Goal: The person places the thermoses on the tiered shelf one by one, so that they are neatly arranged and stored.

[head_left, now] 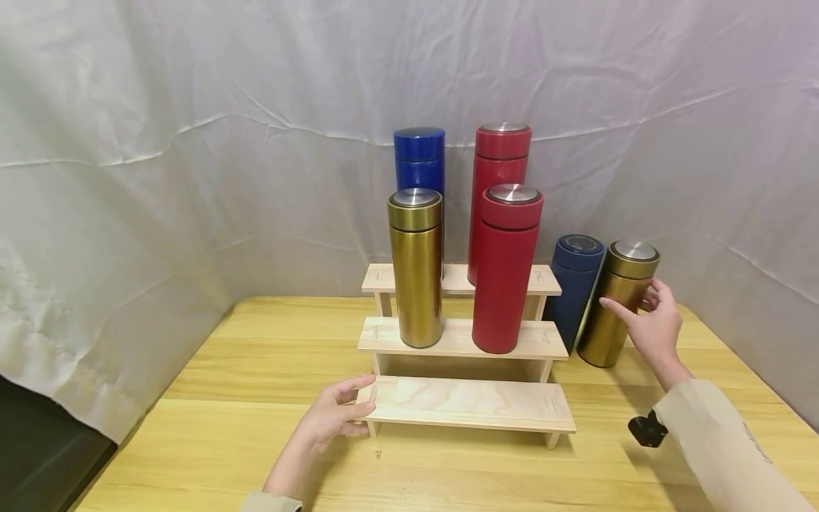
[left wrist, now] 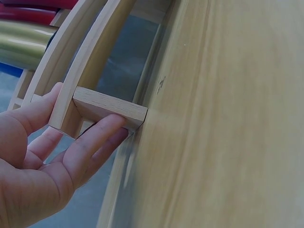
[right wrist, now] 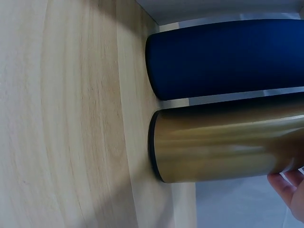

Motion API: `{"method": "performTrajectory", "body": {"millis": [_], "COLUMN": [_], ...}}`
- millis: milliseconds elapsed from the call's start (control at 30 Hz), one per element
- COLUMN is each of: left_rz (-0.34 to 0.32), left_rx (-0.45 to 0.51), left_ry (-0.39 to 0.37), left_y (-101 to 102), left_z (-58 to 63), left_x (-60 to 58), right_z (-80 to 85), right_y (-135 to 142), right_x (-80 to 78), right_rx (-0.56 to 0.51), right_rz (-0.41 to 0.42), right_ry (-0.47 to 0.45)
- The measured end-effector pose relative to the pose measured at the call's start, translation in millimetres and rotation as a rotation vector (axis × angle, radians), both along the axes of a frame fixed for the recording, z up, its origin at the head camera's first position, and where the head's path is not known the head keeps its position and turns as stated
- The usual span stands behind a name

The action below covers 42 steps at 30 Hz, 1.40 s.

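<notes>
My left hand (head_left: 339, 412) holds the left end of a three-step wooden display stand (head_left: 461, 405) at its lowest step. In the left wrist view, the thumb lies against the plank (left wrist: 71, 90) and the fingers reach round beside the leg (left wrist: 111, 105). At the right, my right hand (head_left: 655, 323) grips a gold thermos bottle (head_left: 617, 306), thumb on the near side and fingers round its right. The bottle stands on the table, its base (right wrist: 154, 147) at the wood in the right wrist view. Just left of it stands a dark blue thermos bottle (head_left: 574, 291).
On the middle step stand another gold bottle (head_left: 417, 284) and a red one (head_left: 508, 284). Behind them, the top step bears a bright blue bottle (head_left: 419, 149) and a second red one (head_left: 502, 146). A grey cloth (head_left: 288, 178) hangs behind the wooden table (head_left: 256, 370).
</notes>
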<state>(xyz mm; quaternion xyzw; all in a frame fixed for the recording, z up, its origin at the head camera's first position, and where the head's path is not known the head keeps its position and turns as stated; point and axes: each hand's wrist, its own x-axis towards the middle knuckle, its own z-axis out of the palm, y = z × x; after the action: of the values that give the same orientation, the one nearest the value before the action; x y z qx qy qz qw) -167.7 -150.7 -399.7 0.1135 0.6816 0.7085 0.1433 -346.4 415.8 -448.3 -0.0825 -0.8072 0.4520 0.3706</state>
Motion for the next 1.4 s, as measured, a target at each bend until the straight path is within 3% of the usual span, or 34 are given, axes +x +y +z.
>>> {"method": "performTrajectory", "body": {"millis": [433, 633, 867, 967, 1167, 1400], "left_rz": [-0.001, -0.004, -0.004, -0.002, -0.006, -0.006], "left_rx": [0.002, 0.001, 0.004, 0.005, 0.008, 0.015], "left_ry": [0.003, 0.007, 0.014, 0.016, 0.013, 0.005], "left_y": [-0.2, -0.1, -0.2, 0.1, 0.1, -0.4], "left_z": [-0.3, -0.6, -0.2, 0.2, 0.2, -0.6], "left_x": [0.1, -0.8, -0.7, -0.5, -0.1, -0.2], "right_z": [6.9, 61.2, 117.4, 128.3, 132.7, 141.8], "right_y": [1.4, -43.2, -99.9, -112.2, -118.1, -123.5], "right_x": [19.2, 70.6, 126.2, 138.3, 147.5, 161.7], "right_rx": [0.000, -0.122, -0.092, -0.067, -0.062, -0.065], "right_rz": [0.005, 0.075, 0.042, 0.031, 0.021, 0.048], "right_ry": [0.054, 0.071, 0.056, 0.046, 0.046, 0.106]}}
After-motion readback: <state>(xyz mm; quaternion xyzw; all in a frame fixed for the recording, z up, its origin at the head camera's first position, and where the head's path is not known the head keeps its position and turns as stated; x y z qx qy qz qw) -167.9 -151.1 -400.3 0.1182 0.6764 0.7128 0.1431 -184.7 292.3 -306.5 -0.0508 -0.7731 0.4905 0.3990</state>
